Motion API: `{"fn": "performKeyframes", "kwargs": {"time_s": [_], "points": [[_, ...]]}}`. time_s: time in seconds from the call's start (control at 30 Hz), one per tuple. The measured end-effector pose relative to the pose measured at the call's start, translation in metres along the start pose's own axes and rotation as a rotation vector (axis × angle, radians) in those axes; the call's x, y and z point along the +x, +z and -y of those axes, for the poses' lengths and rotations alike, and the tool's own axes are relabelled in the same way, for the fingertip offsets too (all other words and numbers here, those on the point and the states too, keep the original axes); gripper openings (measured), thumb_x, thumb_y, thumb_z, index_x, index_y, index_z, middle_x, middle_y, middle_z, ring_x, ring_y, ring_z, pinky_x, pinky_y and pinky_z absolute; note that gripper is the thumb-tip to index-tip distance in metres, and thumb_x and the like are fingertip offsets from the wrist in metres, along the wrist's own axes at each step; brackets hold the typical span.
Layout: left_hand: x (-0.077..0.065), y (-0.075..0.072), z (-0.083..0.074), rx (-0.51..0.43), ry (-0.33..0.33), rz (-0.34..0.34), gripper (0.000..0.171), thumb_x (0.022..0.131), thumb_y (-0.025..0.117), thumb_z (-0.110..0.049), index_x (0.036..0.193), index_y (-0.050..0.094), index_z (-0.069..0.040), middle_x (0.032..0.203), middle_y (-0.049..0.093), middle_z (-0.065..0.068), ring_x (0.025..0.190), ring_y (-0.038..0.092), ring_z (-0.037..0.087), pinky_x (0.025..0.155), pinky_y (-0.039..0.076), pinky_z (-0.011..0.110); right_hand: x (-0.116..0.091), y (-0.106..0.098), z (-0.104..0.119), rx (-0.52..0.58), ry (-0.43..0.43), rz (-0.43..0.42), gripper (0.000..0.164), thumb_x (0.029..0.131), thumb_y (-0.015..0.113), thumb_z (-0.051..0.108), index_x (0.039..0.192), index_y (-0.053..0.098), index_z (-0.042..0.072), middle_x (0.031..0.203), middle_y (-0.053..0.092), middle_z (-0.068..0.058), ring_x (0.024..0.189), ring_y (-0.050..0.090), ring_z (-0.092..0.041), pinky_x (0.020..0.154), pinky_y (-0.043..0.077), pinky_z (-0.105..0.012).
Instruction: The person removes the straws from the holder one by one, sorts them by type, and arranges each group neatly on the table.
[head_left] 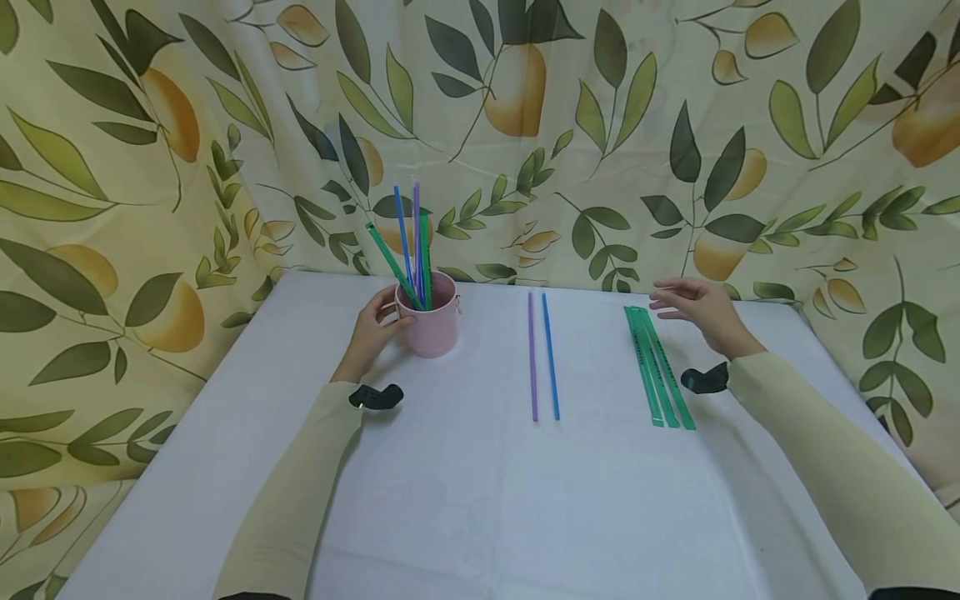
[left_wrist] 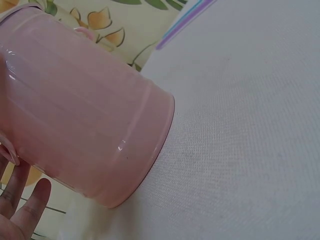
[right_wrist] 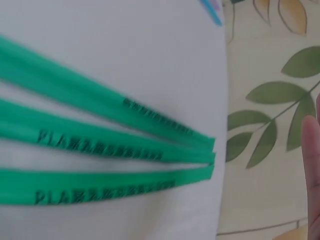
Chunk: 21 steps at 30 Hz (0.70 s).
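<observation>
A small pink bucket stands upright toward the back left of the table. My left hand holds it by its left side, with fingers near its small handle in the left wrist view. Inside it lean green wrapped straws, a blue straw and a purple straw. My right hand hovers, fingers extended and holding nothing, at the far end of three green wrapped straws. Dark "PLA" lettering shows on their green wrappers in the right wrist view.
A purple straw and a blue straw lie side by side mid-table. White cloth covers the table. Behind its back edge hangs a leaf-and-fruit patterned curtain. Black straps sit at both wrists.
</observation>
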<state>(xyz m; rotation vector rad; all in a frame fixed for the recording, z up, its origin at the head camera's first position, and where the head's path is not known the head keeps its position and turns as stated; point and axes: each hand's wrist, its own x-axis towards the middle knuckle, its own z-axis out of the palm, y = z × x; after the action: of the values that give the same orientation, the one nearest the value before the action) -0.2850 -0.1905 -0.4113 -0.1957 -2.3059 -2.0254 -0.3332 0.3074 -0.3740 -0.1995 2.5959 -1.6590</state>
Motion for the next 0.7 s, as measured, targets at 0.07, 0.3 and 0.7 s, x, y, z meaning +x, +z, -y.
{"fn": "performKeyframes", "kwargs": {"time_s": [0.07,0.3,0.7], "points": [[-0.001,0.0,-0.001,0.003,0.0,0.0,0.066,0.086,0.066,-0.009,0.143,0.033,-0.003,0.148,0.035,0.017,0.135,0.035,0.036,0.113,0.033,0.049,0.002,0.004,0.007,0.005,-0.019,0.004,0.038,0.088,0.062,0.036,0.12,0.06,0.015,0.091,0.065,0.024,0.084,0.065,0.005,0.075,0.056,-0.015],[0.0,0.001,-0.001,0.012,-0.003,0.0,0.066,0.087,0.066,-0.01,0.143,0.033,-0.003,0.149,0.034,0.017,0.136,0.034,0.036,0.114,0.033,0.048,0.012,0.02,0.033,0.029,-0.063,0.03,0.03,0.088,0.064,0.032,0.114,0.063,0.017,0.089,0.067,0.021,0.084,0.067,0.0,0.074,0.056,-0.014],[-0.001,0.0,0.0,0.025,-0.019,-0.001,0.066,0.087,0.066,-0.012,0.144,0.033,-0.004,0.15,0.034,0.016,0.137,0.033,0.036,0.114,0.032,0.049,0.034,0.064,0.078,0.027,-0.139,0.077,0.043,0.088,0.064,0.032,0.121,0.059,0.004,0.091,0.067,0.017,0.085,0.068,-0.004,0.078,0.057,-0.018]]}}
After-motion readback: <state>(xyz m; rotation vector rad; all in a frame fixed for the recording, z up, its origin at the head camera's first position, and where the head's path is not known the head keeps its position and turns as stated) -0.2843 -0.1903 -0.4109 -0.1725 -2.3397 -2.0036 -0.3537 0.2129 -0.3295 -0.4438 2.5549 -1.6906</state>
